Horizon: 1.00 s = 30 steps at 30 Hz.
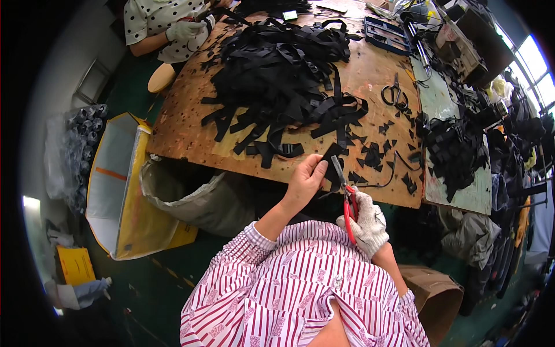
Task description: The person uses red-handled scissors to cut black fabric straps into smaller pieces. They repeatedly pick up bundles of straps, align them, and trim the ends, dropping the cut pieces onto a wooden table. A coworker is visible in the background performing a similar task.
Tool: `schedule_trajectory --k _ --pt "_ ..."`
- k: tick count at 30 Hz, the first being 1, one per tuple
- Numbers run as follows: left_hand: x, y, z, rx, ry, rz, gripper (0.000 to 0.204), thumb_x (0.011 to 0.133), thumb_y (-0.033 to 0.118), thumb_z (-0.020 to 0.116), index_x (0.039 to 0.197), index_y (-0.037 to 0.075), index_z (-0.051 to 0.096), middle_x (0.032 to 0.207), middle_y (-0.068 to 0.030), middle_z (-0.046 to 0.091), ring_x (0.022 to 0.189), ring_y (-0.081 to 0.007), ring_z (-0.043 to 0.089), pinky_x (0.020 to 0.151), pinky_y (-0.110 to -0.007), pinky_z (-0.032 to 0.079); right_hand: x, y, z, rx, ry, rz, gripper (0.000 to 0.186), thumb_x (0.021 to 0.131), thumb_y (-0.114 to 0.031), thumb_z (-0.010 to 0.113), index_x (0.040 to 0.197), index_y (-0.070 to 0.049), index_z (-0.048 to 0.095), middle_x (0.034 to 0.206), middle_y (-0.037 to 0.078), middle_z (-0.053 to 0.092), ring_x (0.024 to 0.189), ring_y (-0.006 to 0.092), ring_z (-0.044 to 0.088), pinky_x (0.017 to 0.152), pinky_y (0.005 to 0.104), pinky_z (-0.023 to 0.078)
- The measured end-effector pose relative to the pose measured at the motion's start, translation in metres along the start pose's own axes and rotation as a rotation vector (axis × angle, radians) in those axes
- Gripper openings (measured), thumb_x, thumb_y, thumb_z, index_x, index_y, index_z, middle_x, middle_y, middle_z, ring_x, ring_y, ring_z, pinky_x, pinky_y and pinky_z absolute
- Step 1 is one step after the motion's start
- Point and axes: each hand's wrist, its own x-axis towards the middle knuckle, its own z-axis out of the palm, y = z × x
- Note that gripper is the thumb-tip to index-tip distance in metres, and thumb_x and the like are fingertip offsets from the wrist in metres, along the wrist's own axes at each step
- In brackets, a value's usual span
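Note:
My bare left hand point(305, 180) pinches a black webbing strap point(331, 163) over the table's near edge. In my gloved right hand point(368, 224) are red-handled scissors point(348, 203), their blades pointing up beside the strap. Whether the blades touch the strap, I cannot tell. Beyond my hands, a big tangled heap of black straps point(272, 75) covers the middle of the wooden table point(191, 130). Small black triangular offcuts point(373, 155) lie scattered to the right of the strap.
Black-handled scissors point(395, 95) and a blue tray point(386, 36) lie on the table's right side. More black straps point(454, 150) are piled on a pale green board point(462, 199). A large sack point(202, 202) and yellow bag point(130, 191) stand at left. Another person's gloved hand point(185, 30) is at far left.

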Motion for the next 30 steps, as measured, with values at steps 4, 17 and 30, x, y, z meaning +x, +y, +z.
schedule_trajectory --k 4,17,30 --pt "-0.002 -0.004 0.003 -0.018 -0.052 -0.012 0.016 0.095 0.018 0.05 0.095 0.002 0.055 0.073 0.0039 0.055 0.058 -0.0015 0.046 0.053 -0.018 0.04 0.004 -0.002 0.002 0.08 -0.018 0.039 0.07 0.066 -0.034 0.077 0.119 -0.001 0.045 0.085 0.015 0.06 0.074 0.029 0.06 0.068 0.037 0.047" --pt "0.002 -0.016 -0.008 0.213 -0.065 0.055 0.015 0.094 0.016 0.051 0.095 0.002 0.055 0.066 0.005 0.048 0.054 -0.0022 0.044 0.049 -0.018 0.036 0.003 0.006 0.014 0.193 -0.048 0.132 0.053 0.067 -0.018 0.073 0.109 -0.003 0.046 0.085 0.009 0.053 0.073 0.0213 0.053 0.07 0.0331 0.045" --pt "-0.003 -0.012 -0.012 0.158 -0.162 -0.022 0.012 0.094 0.014 0.05 0.092 0.003 0.054 0.064 0.0054 0.046 0.054 -0.0015 0.042 0.048 -0.018 0.034 0.003 0.009 0.022 0.359 -0.041 0.146 0.038 0.074 -0.01 0.063 0.105 -0.002 0.044 0.077 0.003 0.049 0.067 0.0121 0.049 0.063 0.0269 0.044"
